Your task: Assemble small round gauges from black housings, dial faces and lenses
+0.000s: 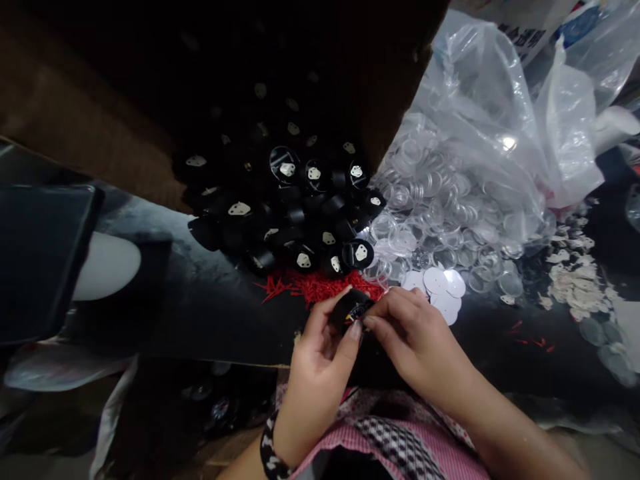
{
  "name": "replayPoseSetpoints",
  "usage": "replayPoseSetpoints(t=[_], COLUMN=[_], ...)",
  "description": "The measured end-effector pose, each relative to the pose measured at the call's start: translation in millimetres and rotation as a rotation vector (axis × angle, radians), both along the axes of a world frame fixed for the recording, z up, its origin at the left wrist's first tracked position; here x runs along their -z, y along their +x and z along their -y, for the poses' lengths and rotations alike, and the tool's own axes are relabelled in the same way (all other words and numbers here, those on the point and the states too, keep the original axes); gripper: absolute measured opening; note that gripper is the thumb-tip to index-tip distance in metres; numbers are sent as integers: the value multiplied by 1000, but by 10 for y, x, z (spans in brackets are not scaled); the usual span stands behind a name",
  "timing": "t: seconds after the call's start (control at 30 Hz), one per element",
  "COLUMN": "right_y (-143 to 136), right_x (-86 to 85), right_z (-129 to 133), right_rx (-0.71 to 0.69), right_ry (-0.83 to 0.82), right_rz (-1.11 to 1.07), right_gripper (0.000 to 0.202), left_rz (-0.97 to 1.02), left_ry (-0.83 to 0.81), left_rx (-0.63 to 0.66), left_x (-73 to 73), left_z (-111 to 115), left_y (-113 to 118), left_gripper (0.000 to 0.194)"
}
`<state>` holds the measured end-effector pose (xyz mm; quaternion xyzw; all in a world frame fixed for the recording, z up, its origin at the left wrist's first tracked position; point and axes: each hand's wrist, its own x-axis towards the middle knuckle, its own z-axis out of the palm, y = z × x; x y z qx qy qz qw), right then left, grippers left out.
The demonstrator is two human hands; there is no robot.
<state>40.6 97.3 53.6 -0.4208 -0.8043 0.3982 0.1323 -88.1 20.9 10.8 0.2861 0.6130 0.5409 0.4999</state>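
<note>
My left hand (320,353) is closed around a black toy watch (354,308) held up over the table's front edge. Its open face has a dark dial with small white, red and yellow marks. My right hand (413,327) pinches at the right side of the watch face; whatever its fingertips hold is too small to make out. Just behind the hands lies a heap of small red plastic pieces (320,287). Beyond it, many black watch bodies (295,213), some showing pale metal plates inside, spill from a cardboard box (90,127).
Clear round covers (440,200) spread from a plastic bag (490,100) at the back right. White discs (443,290) lie near my right hand, pale small plates (575,280) farther right. At left stands a dark screen (45,260). Watches (220,408) lie below the table edge.
</note>
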Motion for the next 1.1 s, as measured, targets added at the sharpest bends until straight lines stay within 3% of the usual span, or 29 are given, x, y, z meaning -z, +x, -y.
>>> replayPoseSetpoints(t=[0.2, 0.33, 0.43, 0.6, 0.67, 0.8, 0.87, 1.0, 1.1], right_y=[103, 314, 560, 1044, 1204, 1367, 1406, 1531, 1623], right_x=[-29, -43, -49, -21, -1, -16, -51, -32, 115], right_z=[-14, -159, -308, -526, -582, -667, -742, -1053, -1351], right_rx=[44, 19, -49, -161, -179, -115, -117, -268, -111], right_ry=[-32, 38, 202, 510, 583, 501, 386, 189, 263], right_rz=[-39, -67, -112, 43, 74, 79, 105, 127, 335], right_gripper=[17, 20, 4, 12, 13, 13, 12, 13, 30], left_rz=[-272, -30, 203, 137, 134, 298, 282, 233, 340], left_ry=[31, -73, -122, -162, -206, -261, -223, -177, -118], left_rx=[32, 88, 117, 125, 65, -190, -243, -260, -315], left_x=[-102, -110, -101, -155, -179, -175, -135, 46, 217], left_z=[-38, -158, -262, -436, -510, -596, -576, -416, -320], left_y=[47, 229, 421, 863, 1107, 1569, 1675, 1600, 1513], left_gripper=[26, 28, 40, 43, 41, 42, 40, 41, 40])
